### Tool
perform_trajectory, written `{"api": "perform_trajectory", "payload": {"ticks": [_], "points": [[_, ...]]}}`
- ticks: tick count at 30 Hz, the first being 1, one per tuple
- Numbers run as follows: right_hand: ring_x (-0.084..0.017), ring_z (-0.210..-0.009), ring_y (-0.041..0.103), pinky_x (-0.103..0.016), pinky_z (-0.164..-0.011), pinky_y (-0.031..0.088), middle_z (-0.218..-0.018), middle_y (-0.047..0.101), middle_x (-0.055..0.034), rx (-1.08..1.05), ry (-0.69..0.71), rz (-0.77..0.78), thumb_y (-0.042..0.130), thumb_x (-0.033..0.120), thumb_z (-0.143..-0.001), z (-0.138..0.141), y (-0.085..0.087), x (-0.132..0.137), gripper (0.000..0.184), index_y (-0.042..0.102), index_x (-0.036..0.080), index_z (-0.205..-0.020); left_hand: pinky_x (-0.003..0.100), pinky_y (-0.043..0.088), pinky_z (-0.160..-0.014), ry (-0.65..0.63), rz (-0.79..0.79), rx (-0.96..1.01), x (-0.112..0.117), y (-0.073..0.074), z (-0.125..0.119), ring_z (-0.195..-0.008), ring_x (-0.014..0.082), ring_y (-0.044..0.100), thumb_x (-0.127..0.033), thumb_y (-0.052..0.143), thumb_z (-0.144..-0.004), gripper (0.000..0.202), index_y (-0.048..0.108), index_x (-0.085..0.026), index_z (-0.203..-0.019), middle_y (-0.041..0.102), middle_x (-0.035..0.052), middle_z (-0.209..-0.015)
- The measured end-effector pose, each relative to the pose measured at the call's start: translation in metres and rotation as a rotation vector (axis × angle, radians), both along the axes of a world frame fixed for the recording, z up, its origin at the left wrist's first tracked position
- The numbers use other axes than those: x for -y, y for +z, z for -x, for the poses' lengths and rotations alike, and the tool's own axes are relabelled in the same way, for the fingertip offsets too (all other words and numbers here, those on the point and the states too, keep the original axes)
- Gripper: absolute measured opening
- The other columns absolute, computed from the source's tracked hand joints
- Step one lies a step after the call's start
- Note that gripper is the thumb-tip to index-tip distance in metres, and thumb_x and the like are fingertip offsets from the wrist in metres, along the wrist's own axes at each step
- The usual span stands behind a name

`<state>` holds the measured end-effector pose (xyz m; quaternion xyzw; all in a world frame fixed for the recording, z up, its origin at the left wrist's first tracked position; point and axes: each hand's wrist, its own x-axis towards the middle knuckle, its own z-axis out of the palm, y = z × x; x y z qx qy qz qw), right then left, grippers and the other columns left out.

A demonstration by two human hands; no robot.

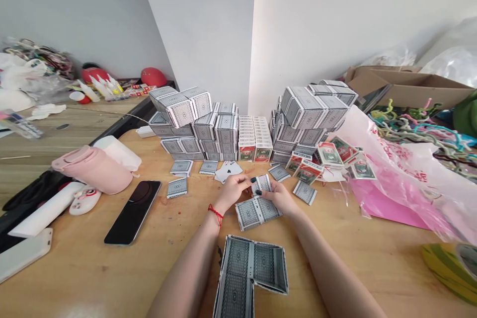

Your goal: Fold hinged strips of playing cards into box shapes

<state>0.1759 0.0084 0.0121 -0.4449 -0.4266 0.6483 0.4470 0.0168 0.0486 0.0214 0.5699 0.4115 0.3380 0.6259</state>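
My left hand [236,190] and my right hand [278,196] meet over the table, both closed on one patterned playing card [261,184]. Dark polish shows on the nails. Just below the fingers lies a flat piece of joined playing cards [247,213], its back pattern facing up. Between my forearms, nearer to me, sits an L-shaped structure of joined cards [238,258]. Past my left hand are loose face-up cards [228,172], one showing clubs. Small card stacks [176,188] rest to the left, with another stack [304,192] beyond my right hand.
Card-built blocks are piled at the back left [216,129] and back right [309,109], with boxed decks [255,134] between them. At left lie a phone [133,212] and a pink bottle [93,168]. Pink plastic sheeting [387,179] and yellow tape [447,268] are at right.
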Motion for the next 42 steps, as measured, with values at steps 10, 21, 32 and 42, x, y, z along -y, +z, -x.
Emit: {"api": "perform_trajectory", "payload": {"ticks": [10, 21, 32, 42], "points": [[-0.02, -0.073, 0.064, -0.032, -0.068, 0.05, -0.086, 0.069, -0.0042, -0.041, -0.076, 0.004, 0.073, 0.034, -0.058, 0.0, -0.001, 0.001, 0.044, 0.057, 0.018, -0.095, 0.024, 0.042, -0.048, 0.181, -0.132, -0.04, -0.002, -0.008, 0.001, -0.052, 0.0124, 0.056, -0.047, 0.044, -0.08, 0.039, 0.062, -0.013, -0.072, 0.062, 0.0033, -0.062], [-0.021, -0.068, 0.065, -0.03, -0.06, 0.049, -0.076, 0.069, -0.0021, -0.092, -0.132, 0.041, 0.06, 0.051, -0.071, -0.002, -0.008, -0.002, 0.037, 0.059, 0.021, -0.091, 0.043, 0.039, -0.091, 0.479, -0.821, -0.696, -0.011, -0.018, 0.031, -0.104, 0.027, 0.051, -0.026, 0.062, -0.072, 0.044, 0.051, -0.02, -0.115, 0.059, 0.0102, -0.109], [-0.023, -0.07, 0.066, -0.032, -0.061, 0.049, -0.078, 0.07, -0.0031, -0.126, -0.19, 0.066, 0.064, 0.051, -0.066, -0.002, -0.008, -0.003, 0.041, 0.058, 0.021, -0.093, 0.043, 0.037, -0.093, 0.516, -0.913, -0.681, -0.004, -0.008, 0.021, -0.111, 0.0278, 0.045, -0.02, 0.061, -0.072, 0.042, 0.049, -0.02, -0.112, 0.056, 0.0101, -0.111], [-0.024, -0.076, 0.065, -0.032, -0.061, 0.049, -0.084, 0.07, -0.005, -0.128, -0.2, 0.068, 0.065, 0.051, -0.064, -0.001, -0.002, -0.002, 0.043, 0.059, 0.021, -0.094, 0.04, 0.039, -0.093, 0.503, -0.887, -0.511, 0.0, -0.001, 0.019, -0.107, 0.0231, 0.05, -0.024, 0.061, -0.073, 0.039, 0.051, -0.02, -0.11, 0.056, 0.0092, -0.111]]}}
